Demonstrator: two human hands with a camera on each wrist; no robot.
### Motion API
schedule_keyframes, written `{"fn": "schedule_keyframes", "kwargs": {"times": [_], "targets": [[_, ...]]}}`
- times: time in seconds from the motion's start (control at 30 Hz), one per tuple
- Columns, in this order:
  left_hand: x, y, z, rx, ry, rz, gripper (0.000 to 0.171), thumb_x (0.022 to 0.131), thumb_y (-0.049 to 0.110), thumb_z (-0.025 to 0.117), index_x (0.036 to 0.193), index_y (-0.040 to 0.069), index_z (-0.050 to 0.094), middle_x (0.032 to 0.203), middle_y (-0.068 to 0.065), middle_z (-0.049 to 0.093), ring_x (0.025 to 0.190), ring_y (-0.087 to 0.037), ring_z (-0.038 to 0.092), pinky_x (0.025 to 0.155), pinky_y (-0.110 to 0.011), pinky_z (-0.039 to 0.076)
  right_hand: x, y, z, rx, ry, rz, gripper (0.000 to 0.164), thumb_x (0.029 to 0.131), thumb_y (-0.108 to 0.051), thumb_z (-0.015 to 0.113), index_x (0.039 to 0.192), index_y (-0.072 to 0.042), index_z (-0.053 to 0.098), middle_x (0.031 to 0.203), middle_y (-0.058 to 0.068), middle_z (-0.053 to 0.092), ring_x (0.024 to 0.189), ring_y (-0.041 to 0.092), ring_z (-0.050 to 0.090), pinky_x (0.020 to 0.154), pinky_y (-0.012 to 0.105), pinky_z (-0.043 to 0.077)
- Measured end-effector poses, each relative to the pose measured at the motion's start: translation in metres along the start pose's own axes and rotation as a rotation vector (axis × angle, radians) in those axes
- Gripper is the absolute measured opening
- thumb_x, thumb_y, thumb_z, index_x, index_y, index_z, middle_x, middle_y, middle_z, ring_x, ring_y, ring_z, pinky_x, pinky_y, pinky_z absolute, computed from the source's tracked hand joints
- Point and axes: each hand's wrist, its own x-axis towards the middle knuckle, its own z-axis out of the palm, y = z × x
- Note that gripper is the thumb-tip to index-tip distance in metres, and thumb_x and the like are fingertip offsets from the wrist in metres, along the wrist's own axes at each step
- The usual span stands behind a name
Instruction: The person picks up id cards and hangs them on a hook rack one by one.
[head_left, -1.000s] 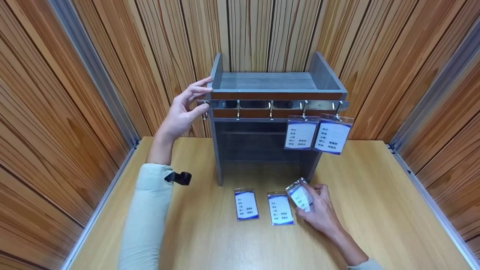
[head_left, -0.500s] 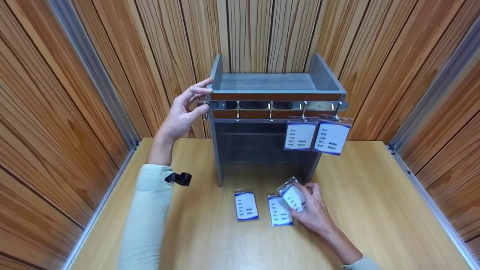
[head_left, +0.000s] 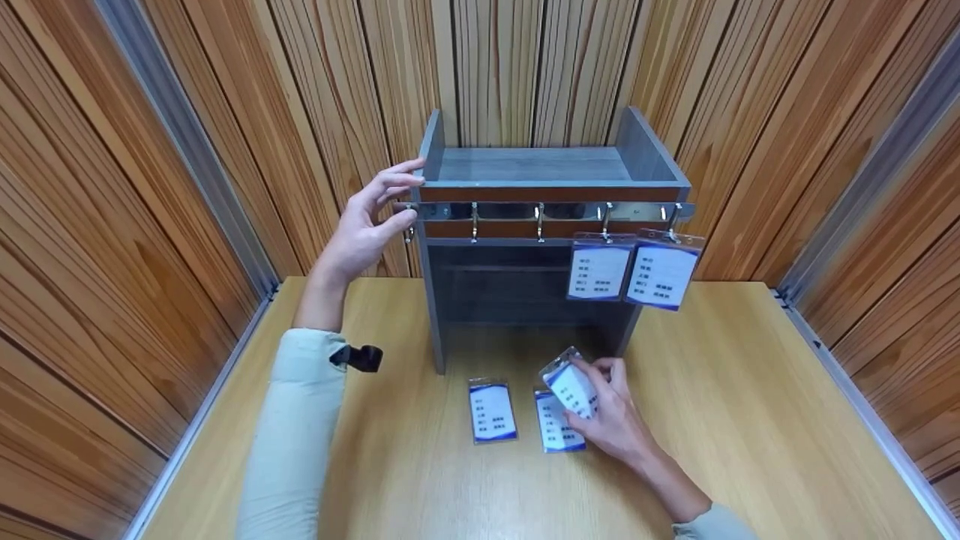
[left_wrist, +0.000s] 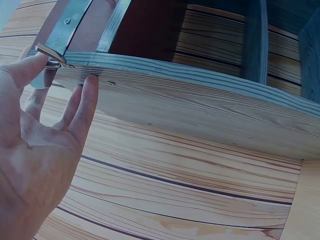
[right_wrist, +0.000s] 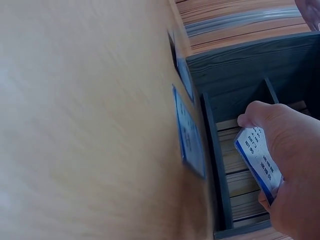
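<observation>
My right hand [head_left: 615, 420] pinches a badge [head_left: 574, 386] in a clear sleeve, white with blue corners, tilted over the table. In the right wrist view that badge [right_wrist: 259, 157] sits between thumb and fingers. Below it a second badge [head_left: 553, 431] lies on the table, partly covered in the head view; a third badge [head_left: 493, 411] lies to its left. At the upper left of a grey shelf unit [head_left: 555, 184], my left hand [head_left: 367, 221] touches its side with extended fingers, the thumb by the end hook [left_wrist: 52, 55] of the metal hook rail [head_left: 510, 211].
Two badges, one inner [head_left: 598, 268] and one at the far right [head_left: 664, 274], hang from the rail's right hooks. Bare hooks [head_left: 540, 223] stick out at the middle and left. Wood-panelled walls [head_left: 360, 97] enclose the table [head_left: 405, 480] on the back and sides.
My right hand has moved left and slightly up with the pinched badge, which now overlaps the middle badge on the table. The left hand stays at the shelf's side.
</observation>
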Motion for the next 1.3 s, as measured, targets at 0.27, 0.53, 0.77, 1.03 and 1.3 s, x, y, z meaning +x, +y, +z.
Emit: {"fn": "schedule_keyframes", "kwargs": {"times": [0.27,0.53,0.77,1.03,1.3], "targets": [[0.0,-0.001,-0.002,0.029,-0.013,-0.002,0.044,0.111,0.001,0.06,0.155,-0.003,0.057,0.18,-0.009,0.045,0.165,-0.029,0.043,0.138,-0.067,0.029,0.009,-0.013,0.0,0.009,0.003,-0.011,0.085,0.081,-0.009,0.099,0.158,-0.008,0.063,0.144,0.022,0.05,0.127,0.032,0.06,0.103,0.043,0.062],[0.0,-0.001,-0.003,0.051,-0.019,0.009,0.047,0.112,0.003,0.059,0.159,-0.004,0.055,0.18,-0.009,0.045,0.166,-0.026,0.043,0.14,-0.06,0.03,0.014,-0.025,0.001,0.029,0.015,-0.023,0.084,0.082,-0.008,0.098,0.159,-0.009,0.062,0.146,0.02,0.05,0.129,0.032,0.061,0.103,0.042,0.063],[0.001,0.0,-0.001,0.031,-0.02,0.008,0.045,0.111,0.002,0.061,0.155,-0.005,0.057,0.179,-0.013,0.046,0.166,-0.029,0.043,0.139,-0.062,0.029,0.019,-0.035,0.003,0.024,0.073,-0.075,0.083,0.08,-0.008,0.097,0.156,-0.006,0.064,0.143,0.021,0.051,0.123,0.03,0.062,0.095,0.036,0.063],[0.003,0.001,0.0,0.02,-0.005,0.011,0.04,0.111,0.0,0.06,0.151,-0.002,0.061,0.179,-0.015,0.046,0.167,-0.032,0.042,0.14,-0.067,0.024,0.029,-0.05,0.001,0.054,0.121,-0.131,0.087,0.079,-0.007,0.098,0.158,-0.007,0.063,0.144,0.022,0.05,0.12,0.029,0.064,0.093,0.035,0.065],[0.001,0.0,0.001,0.009,-0.001,-0.003,0.04,0.11,-0.002,0.059,0.15,-0.006,0.057,0.181,-0.014,0.043,0.167,-0.033,0.042,0.14,-0.066,0.023,0.04,-0.064,0.001,0.061,0.194,-0.214,0.087,0.078,-0.009,0.098,0.157,-0.009,0.064,0.141,0.022,0.051,0.118,0.025,0.057,0.093,0.03,0.058]]}}
